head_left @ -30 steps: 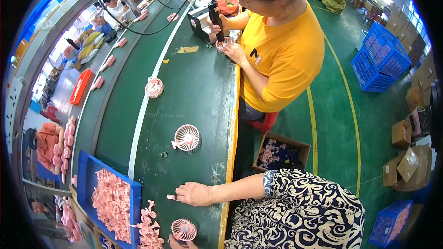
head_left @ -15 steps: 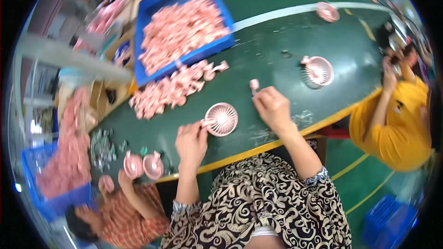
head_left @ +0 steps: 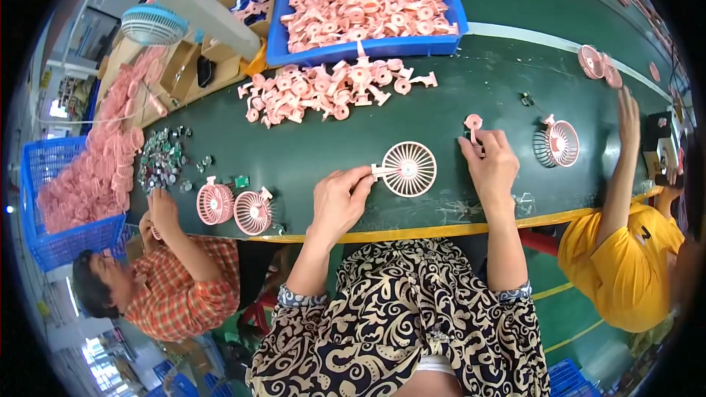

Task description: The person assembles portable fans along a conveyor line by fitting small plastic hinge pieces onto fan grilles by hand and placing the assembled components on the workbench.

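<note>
My left hand (head_left: 340, 198) pinches a pink fan housing (head_left: 409, 169) by its short stem, its round slatted cage held over the green tabletop. Between the fingers of my right hand (head_left: 491, 169) is a small pink bracket (head_left: 473, 123), its round end pointing away from me; the rest is hidden by my fingers. A gap separates the two held parts. To the right of my right hand another pink fan housing (head_left: 562, 143) rests on the table. Beyond my hands lies a loose pile of pink brackets (head_left: 331, 92).
A blue tray (head_left: 368, 50) heaped with pink brackets stands at the back. Two fan housings (head_left: 215, 203) and small circuit boards (head_left: 163, 158) lie left, near a co-worker in a checked shirt (head_left: 180, 290). Another person in yellow (head_left: 625, 257) reaches across at right.
The view has shifted, so the table sits differently in the picture. Both hands keep hold of their parts. The person in yellow now stretches an arm toward fan housings at the far right.
</note>
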